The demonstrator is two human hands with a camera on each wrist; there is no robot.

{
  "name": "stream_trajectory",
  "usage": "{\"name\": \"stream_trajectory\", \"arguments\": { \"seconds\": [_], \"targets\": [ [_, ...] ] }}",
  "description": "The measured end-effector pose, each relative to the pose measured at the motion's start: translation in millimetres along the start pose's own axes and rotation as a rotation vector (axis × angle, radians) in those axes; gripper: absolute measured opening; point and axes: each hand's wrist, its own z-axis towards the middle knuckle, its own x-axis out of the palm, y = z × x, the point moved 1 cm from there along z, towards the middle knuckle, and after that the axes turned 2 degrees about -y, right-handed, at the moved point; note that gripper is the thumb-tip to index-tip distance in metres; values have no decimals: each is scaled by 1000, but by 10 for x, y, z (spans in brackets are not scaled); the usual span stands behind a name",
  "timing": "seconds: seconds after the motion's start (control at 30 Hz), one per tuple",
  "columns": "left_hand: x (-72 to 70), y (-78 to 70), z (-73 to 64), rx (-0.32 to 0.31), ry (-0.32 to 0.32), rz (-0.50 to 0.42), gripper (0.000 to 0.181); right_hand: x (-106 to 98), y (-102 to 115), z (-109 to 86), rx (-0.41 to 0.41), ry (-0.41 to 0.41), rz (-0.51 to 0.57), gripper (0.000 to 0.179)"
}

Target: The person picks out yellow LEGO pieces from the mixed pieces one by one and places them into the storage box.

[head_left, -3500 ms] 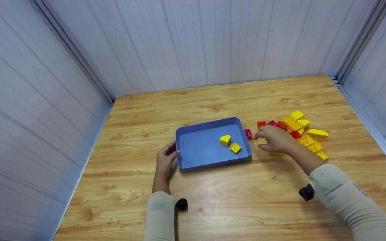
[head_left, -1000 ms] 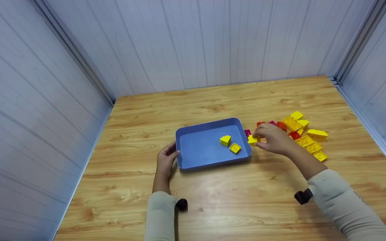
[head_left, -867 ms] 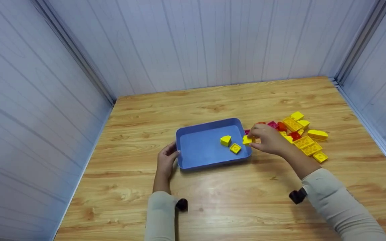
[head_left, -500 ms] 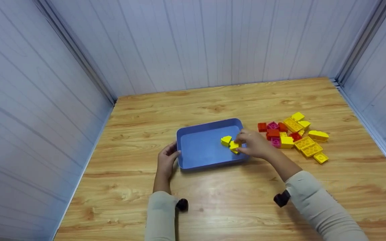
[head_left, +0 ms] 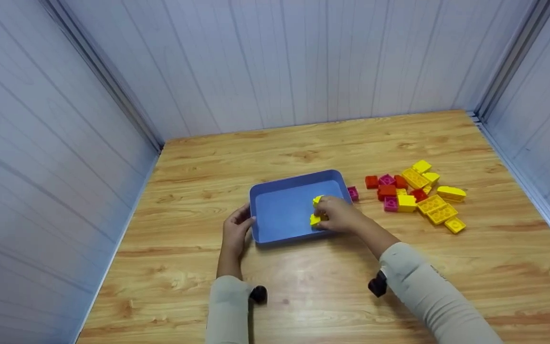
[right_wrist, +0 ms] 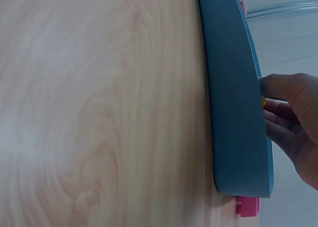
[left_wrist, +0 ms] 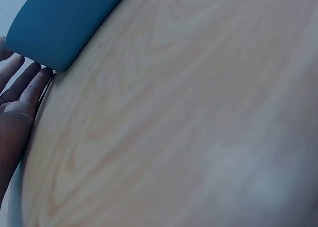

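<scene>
A wood-grained bench [head_left: 184,191] is filling the lower area. A pale, panelled back wall [head_left: 265,62] is bordering its far edge; a matching left wall [head_left: 41,167] and right wall [head_left: 547,95] are flanking it. Grey corner strips [head_left: 108,74] are running along both rear joints. Soft glare [head_left: 299,263] is showing on the bench.

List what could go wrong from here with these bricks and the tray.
The right grip, pinching one yellow brick, might bump another yellow brick close by. If the left grip loosens on the blue tray, the tray may slide. A rightward slide could shove the pink brick lying just outside its wall.
</scene>
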Motion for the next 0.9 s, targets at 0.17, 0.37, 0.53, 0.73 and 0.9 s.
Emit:
{"name": "stream_trajectory", "arguments": {
  "seconds": [0.17, 0.37, 0.53, 0.73, 0.9],
  "targets": [
    [-14, 14, -6, 2, -3, 13, 45, 61, -20, 14, 11, 22, 8, 21],
    [-1, 4, 6, -2, 4, 11, 45, 40, -30, 3, 15, 11, -3, 22],
    [-6, 5, 10, 3, 18, 9, 47, -49, 2, -22, 1, -13, 14, 23],
    [-11, 6, 18, -4, 14, -1, 47, -233, 39, -78, -20, -74, 33, 22],
    [4, 5, 25, -17, -5, -6, 45, -403, 21, -175, -3, -113, 33, 19]
  ]
}}
